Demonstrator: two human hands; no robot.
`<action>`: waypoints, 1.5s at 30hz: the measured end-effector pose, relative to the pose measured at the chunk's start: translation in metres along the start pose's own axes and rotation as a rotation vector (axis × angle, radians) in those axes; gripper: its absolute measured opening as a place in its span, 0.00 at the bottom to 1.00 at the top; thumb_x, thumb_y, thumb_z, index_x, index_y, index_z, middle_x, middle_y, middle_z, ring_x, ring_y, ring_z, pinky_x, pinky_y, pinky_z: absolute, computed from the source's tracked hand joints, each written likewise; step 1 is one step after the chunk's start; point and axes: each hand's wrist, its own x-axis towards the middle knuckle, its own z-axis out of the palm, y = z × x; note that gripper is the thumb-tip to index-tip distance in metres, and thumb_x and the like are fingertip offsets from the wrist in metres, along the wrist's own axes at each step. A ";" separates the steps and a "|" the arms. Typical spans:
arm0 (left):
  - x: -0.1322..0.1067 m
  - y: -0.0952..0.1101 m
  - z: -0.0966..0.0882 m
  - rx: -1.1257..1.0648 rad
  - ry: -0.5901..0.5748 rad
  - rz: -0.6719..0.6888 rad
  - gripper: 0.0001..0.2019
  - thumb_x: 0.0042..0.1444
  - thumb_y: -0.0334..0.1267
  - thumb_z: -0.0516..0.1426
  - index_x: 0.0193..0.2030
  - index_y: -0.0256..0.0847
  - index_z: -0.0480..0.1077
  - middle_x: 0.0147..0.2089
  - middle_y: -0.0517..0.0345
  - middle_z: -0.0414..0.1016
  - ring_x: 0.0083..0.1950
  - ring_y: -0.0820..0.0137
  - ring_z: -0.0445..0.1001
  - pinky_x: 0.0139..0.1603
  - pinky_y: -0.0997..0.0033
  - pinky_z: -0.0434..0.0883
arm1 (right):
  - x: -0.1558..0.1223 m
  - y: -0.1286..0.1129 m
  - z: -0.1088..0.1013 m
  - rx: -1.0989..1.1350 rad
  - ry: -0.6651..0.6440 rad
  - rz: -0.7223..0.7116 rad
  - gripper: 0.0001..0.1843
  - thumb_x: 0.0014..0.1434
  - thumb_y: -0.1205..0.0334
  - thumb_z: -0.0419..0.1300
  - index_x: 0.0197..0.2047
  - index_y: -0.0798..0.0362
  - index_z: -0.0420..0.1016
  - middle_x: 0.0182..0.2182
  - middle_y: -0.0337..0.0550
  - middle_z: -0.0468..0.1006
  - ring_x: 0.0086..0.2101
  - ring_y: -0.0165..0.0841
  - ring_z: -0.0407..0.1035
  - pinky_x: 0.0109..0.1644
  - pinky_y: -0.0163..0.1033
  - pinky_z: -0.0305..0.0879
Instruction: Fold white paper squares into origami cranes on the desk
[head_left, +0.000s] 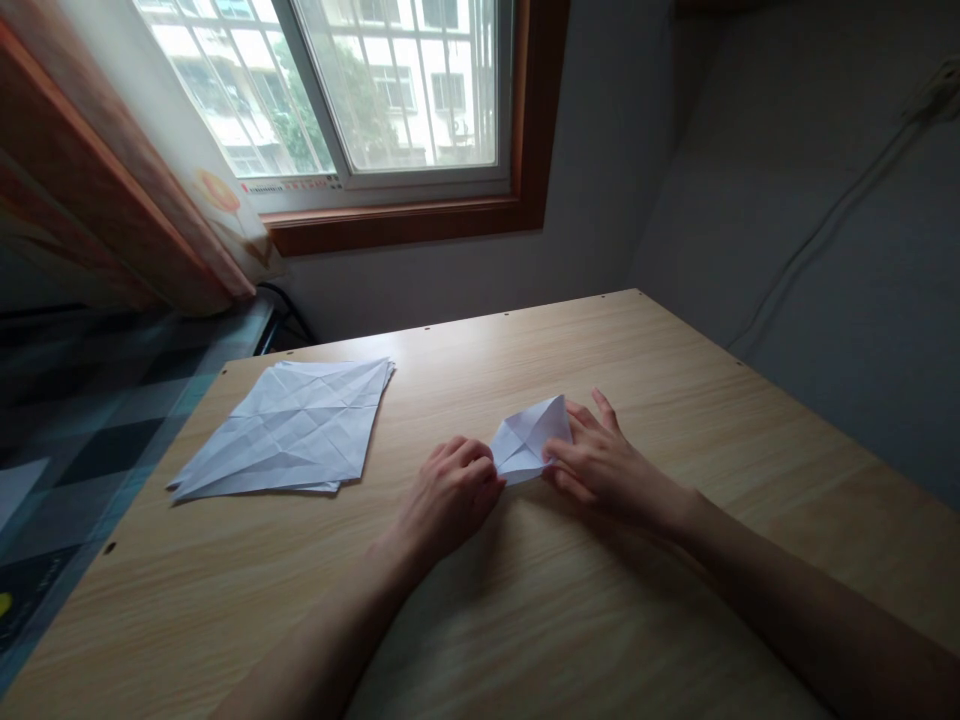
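A small folded piece of white paper [529, 432] is held between my two hands above the wooden table. Creases meet near its middle, and one corner points up and away. My left hand [459, 490] has its fingers curled closed at the paper's lower left corner. On the right side, my right hand [592, 455] pinches the paper with the thumb in front and fingers behind, one finger sticking out. The fingertips behind the paper are hidden.
A stack of creased white paper sheets [300, 425] lies at the left of the wooden table [450, 640]. Beyond the table's left edge is a surface with a checked cloth [127, 450]. A window [405, 90], an orange curtain [97, 150] and a wall cable [825, 205] are behind.
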 end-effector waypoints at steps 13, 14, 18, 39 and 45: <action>0.000 0.001 0.002 0.070 -0.020 -0.036 0.09 0.59 0.34 0.56 0.27 0.40 0.69 0.35 0.55 0.74 0.36 0.67 0.69 0.40 0.64 0.68 | 0.009 -0.012 0.030 0.071 0.273 0.186 0.22 0.59 0.65 0.61 0.57 0.53 0.66 0.41 0.50 0.77 0.45 0.43 0.69 0.60 0.59 0.56; 0.000 0.001 0.002 0.073 -0.025 -0.046 0.08 0.59 0.33 0.56 0.28 0.40 0.68 0.34 0.55 0.74 0.36 0.66 0.68 0.39 0.64 0.68 | 0.009 -0.012 0.034 0.113 0.317 0.194 0.29 0.58 0.65 0.61 0.62 0.54 0.60 0.42 0.49 0.77 0.44 0.42 0.70 0.58 0.56 0.59; -0.001 0.000 0.001 0.064 -0.040 -0.060 0.04 0.58 0.32 0.57 0.40 0.41 0.72 0.38 0.54 0.75 0.39 0.65 0.70 0.41 0.64 0.69 | 0.010 -0.010 0.043 0.343 0.462 0.326 0.46 0.55 0.65 0.62 0.70 0.52 0.42 0.42 0.47 0.76 0.37 0.38 0.72 0.46 0.47 0.69; -0.001 0.007 -0.008 -0.018 -0.277 0.204 0.13 0.64 0.36 0.53 0.51 0.48 0.73 0.56 0.59 0.76 0.56 0.62 0.70 0.53 0.59 0.63 | 0.011 0.008 0.043 0.433 0.288 0.174 0.13 0.56 0.75 0.56 0.37 0.52 0.79 0.37 0.44 0.82 0.40 0.37 0.74 0.46 0.41 0.69; -0.005 0.007 -0.007 -0.065 -0.130 0.168 0.08 0.61 0.33 0.53 0.34 0.42 0.72 0.37 0.55 0.78 0.41 0.68 0.73 0.44 0.66 0.67 | 0.000 -0.001 0.040 0.293 0.168 -0.075 0.18 0.54 0.71 0.58 0.48 0.57 0.78 0.51 0.51 0.79 0.51 0.42 0.71 0.58 0.46 0.66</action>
